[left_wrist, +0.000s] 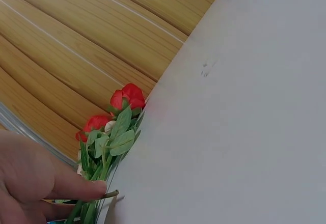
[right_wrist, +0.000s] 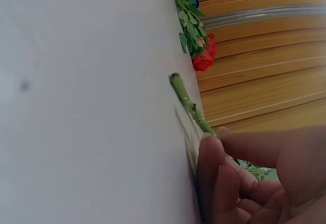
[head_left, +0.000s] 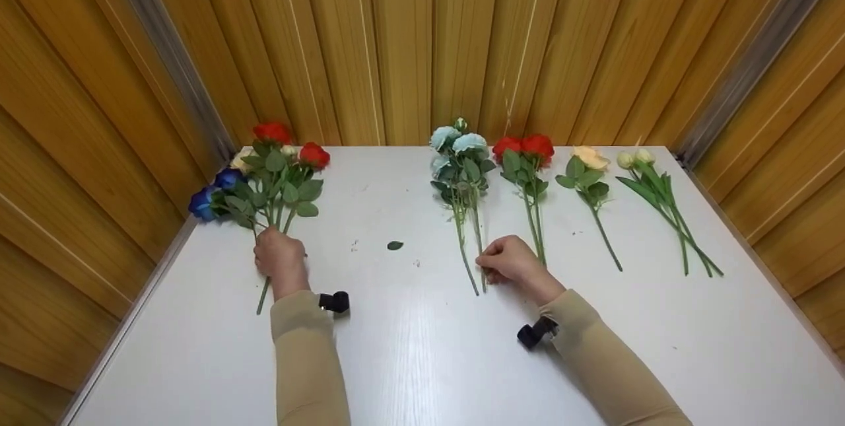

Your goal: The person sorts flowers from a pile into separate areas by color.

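On the left side of the table my left hand (head_left: 280, 254) grips the stems of a mixed bunch of artificial flowers: red roses (head_left: 314, 156), blue roses (head_left: 206, 203) and a pale bloom (head_left: 241, 160). One stem end sticks out below that hand. My right hand (head_left: 513, 264) pinches a green stem (right_wrist: 186, 99) near its lower end, between thumb and forefinger. That stem runs up into the light blue flowers (head_left: 469, 143), which lie at the back middle. A second stem lies beside it. In the left wrist view, the lower part of the bunch is hidden by the hand.
Right of the light blue flowers lie red roses (head_left: 538, 148), a peach rose (head_left: 591, 158) and white tulips (head_left: 645, 157). A loose leaf (head_left: 395, 246) and small scraps lie mid-table (head_left: 396, 320). Wood-patterned walls (head_left: 396, 49) enclose the back and sides.
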Demonstrator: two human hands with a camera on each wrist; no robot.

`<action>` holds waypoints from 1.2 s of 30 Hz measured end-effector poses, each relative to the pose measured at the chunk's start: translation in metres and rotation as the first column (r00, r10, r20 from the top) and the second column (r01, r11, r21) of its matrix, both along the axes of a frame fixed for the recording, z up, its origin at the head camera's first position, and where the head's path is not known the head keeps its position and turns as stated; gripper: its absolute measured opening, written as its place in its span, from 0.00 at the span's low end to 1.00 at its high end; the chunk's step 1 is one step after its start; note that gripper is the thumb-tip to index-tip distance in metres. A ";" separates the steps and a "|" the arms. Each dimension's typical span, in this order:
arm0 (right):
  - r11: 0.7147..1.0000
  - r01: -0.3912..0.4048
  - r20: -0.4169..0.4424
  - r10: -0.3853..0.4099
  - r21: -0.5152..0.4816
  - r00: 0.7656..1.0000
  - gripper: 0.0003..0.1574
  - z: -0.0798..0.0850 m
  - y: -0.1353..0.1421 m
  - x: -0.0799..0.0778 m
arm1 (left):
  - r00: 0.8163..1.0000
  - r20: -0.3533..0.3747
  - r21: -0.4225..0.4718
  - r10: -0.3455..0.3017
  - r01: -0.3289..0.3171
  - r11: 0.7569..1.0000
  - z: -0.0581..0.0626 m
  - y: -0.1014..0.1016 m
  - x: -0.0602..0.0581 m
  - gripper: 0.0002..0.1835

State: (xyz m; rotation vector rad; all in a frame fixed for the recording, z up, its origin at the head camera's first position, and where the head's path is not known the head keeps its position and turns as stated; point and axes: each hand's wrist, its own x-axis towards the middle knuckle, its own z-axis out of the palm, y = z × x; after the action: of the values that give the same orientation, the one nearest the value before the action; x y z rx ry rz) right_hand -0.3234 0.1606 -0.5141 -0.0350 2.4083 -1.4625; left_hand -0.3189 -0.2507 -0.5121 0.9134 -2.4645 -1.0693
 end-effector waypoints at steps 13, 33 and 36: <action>0.996 -0.015 -0.049 0.019 0.085 0.999 0.08 0.004 0.000 0.000 | 0.983 0.046 -0.140 -0.176 0.181 0.974 0.006 0.035 -0.006 0.19; 0.990 -0.037 -0.071 0.047 0.140 0.996 0.09 0.002 -0.004 0.001 | 0.995 -0.048 0.231 -0.089 0.098 0.968 0.002 0.009 -0.004 0.25; 0.988 -0.036 -0.072 0.047 0.152 0.996 0.09 0.002 -0.005 0.002 | 0.996 -0.058 0.284 -0.071 0.085 0.955 0.002 0.003 -0.006 0.24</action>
State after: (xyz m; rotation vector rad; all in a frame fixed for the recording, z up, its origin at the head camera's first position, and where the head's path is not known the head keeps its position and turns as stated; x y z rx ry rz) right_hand -0.3218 0.1552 -0.5121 -0.1061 2.5559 -1.2786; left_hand -0.3248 -0.2473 -0.5102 0.8640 -2.3637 -1.4865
